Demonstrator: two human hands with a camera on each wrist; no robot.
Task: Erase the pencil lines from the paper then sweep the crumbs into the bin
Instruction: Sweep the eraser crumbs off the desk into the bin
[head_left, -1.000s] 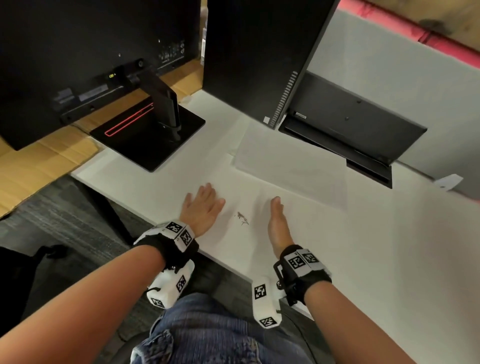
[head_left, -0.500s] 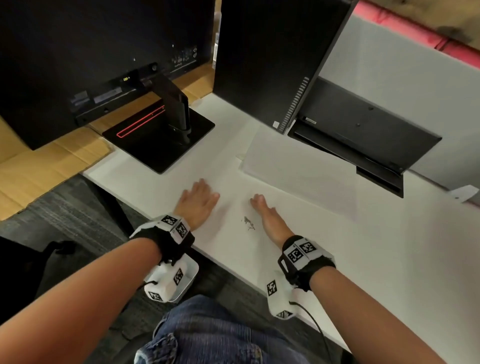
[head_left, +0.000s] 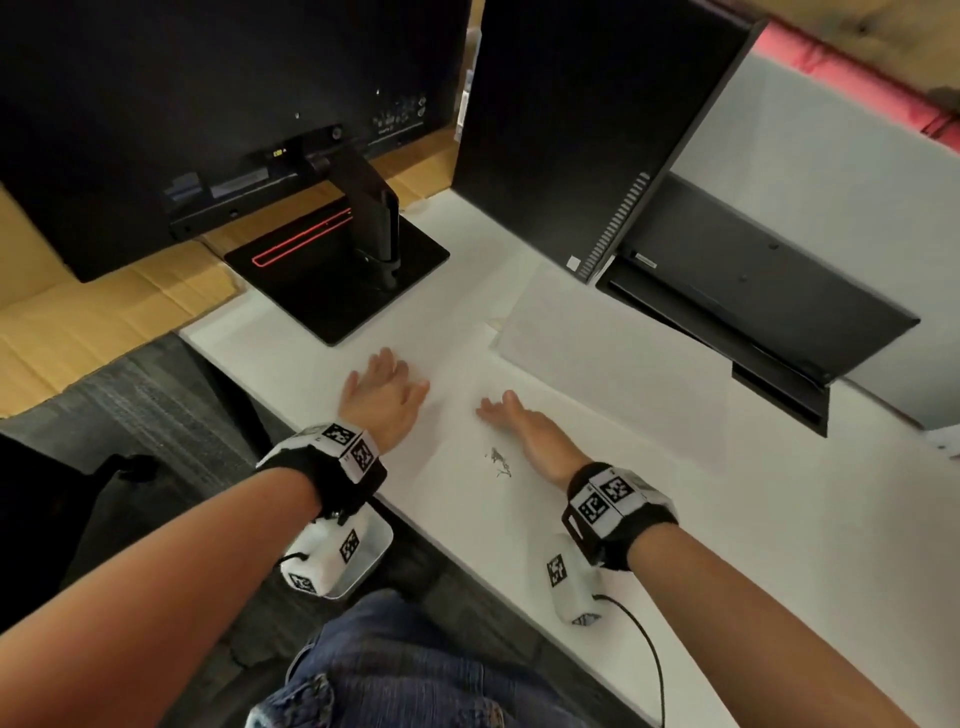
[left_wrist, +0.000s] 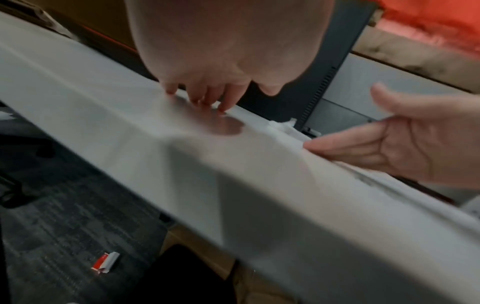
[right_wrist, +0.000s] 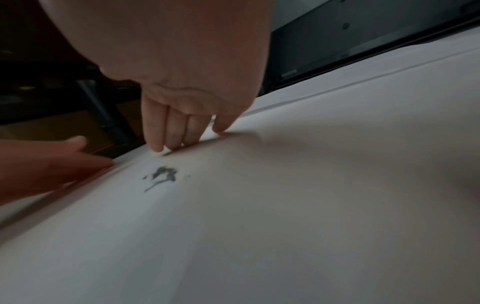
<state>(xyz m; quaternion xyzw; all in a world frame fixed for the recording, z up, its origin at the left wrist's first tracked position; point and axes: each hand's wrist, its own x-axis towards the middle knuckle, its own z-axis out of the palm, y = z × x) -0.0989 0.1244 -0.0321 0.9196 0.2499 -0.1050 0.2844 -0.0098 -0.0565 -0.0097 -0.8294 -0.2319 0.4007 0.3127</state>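
A small dark heap of eraser crumbs (head_left: 497, 461) (right_wrist: 163, 175) lies on a white sheet of paper (head_left: 457, 483) near the desk's front edge. My left hand (head_left: 382, 397) (left_wrist: 205, 98) rests flat on the desk, fingers straight, left of the crumbs. Standing on its little-finger edge, my right hand (head_left: 519, 421) (right_wrist: 179, 135) has its straight fingers touching the paper just beyond and right of the crumbs. Neither hand holds anything. No bin or eraser shows.
A second white sheet (head_left: 613, 374) lies farther back. A monitor on a black stand (head_left: 337, 275) is at back left, a black computer tower (head_left: 587, 124) and a flat black unit (head_left: 753, 306) at back right. My jeans-clad lap (head_left: 415, 675) is below the desk edge (head_left: 467, 561). A red-and-white scrap (left_wrist: 105, 260) lies on the carpet.
My right hand has swung leftward across the paper, fingers now pointing left past the crumbs, and the crumbs sit nearer the wrist. The left hand has stayed flat. The head view shifted.
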